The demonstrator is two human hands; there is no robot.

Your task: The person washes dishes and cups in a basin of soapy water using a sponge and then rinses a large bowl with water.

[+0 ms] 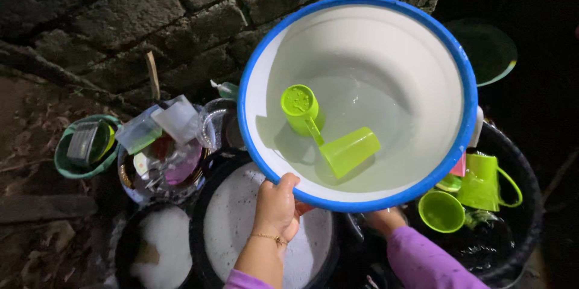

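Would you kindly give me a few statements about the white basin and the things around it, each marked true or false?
1. The left hand grips the blue rim of the white basin. True.
2. Two lime green cups lie inside the basin. True.
3. The basin is full of foam. False: it holds only a little clear water; the foam is in the black tub under it.
4. The right hand is raised above the basin. False: it is below the basin's lower edge, mostly hidden by it.
5. More green cups sit in the dark tub at the right. True.
6. The basin's rim is red. False: it is blue.
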